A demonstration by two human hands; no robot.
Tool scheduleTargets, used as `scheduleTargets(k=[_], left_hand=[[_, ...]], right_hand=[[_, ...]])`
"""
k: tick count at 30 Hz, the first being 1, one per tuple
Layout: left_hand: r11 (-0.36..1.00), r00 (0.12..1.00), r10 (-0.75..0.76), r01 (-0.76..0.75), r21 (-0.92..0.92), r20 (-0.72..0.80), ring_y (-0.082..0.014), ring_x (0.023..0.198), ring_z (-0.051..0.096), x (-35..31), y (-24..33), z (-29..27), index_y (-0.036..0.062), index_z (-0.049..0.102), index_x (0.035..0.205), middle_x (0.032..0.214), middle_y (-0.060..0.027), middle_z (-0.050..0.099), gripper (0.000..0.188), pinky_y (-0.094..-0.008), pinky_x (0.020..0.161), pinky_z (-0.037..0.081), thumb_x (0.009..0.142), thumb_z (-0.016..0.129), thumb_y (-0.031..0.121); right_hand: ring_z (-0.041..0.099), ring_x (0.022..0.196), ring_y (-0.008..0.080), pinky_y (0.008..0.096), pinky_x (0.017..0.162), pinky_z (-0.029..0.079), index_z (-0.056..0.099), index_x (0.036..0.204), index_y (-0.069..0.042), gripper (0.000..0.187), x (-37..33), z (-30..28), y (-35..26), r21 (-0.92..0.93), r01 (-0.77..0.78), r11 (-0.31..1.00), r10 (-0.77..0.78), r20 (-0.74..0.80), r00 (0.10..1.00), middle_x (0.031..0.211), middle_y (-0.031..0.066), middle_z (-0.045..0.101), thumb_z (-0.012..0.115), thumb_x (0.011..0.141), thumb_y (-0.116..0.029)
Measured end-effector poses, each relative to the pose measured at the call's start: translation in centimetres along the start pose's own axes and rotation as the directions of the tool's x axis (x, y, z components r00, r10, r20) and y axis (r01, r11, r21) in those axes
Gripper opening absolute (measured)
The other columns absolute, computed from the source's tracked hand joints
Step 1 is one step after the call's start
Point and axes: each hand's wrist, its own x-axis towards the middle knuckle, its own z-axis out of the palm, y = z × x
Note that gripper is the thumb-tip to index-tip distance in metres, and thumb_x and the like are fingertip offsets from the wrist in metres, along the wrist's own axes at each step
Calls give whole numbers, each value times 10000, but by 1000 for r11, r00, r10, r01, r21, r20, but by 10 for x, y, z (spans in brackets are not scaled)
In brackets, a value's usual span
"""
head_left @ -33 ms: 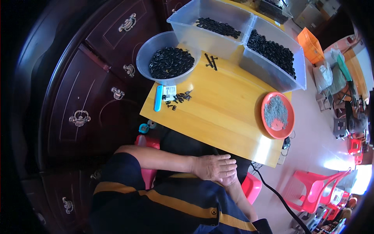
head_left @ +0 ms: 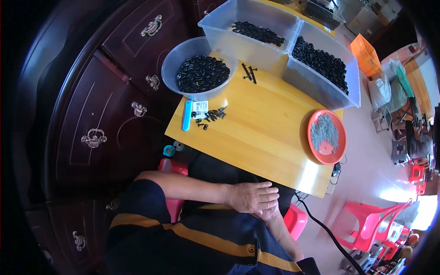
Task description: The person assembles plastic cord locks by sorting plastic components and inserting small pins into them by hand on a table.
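– what did the hands have hold of when you looked over?

– nothing that i could see. the left hand (head_left: 252, 198) lay across the right hand (head_left: 269, 212), its fingers straight and side by side, near the front edge of the yellow table (head_left: 261, 123). the right was mostly covered, so i couldn't tell how its fingers stood.

– and what was nearest to them?

– the red bowl (head_left: 326, 160), up on the table to the person's right, with a heap of small grey pieces (head_left: 324, 130) in it. over to the left lay some loose black parts (head_left: 213, 117), near a slim blue object (head_left: 186, 117).

– that bowl looked flimsy to me.

– thin plastic, i guessed: light, a bit springy, most of its weight in the heap. opposite sides of the rim seemed the safest hold; a pinch on one side might have tipped it.

– and the grey pieces?

– hard and slick, i reckoned, probably metal, apt to slide between fingers. i couldn't make out their shape. a fingertip pinch seemed right.

– the black parts?

– stiff and light, by my guess, hardly fragile, best pinched by their edges. the round clear tub (head_left: 170, 71) behind them, heaped with black rings (head_left: 201, 75), looked heavier, more a two-handed lift.
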Motion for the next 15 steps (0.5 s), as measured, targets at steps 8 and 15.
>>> scheduleTargets(k=[8,15], left_hand=[[992,964,-124,128,1,-234,-351,1342,501,10,4,-97,61,583,1351,1408,-184,544,564,-523,1164,329,957,570,465],[937,715,-210,342,72,-667,-330,1024,694,-26,-5,-190,-1,663,1171,1116,-181,704,487,-464,965,513,1044,496,439]], right_hand=[[500,1337,269,445,1087,464,484,1439,-101,459,-7,144,-7,232,-83,969,137,-229,964,1454,105,520,443,1056,-352],[640,1112,285,446,1009,532,612,1038,-36,189,95,315,11,127,-308,943,307,32,951,1145,138,668,528,1012,-203]])
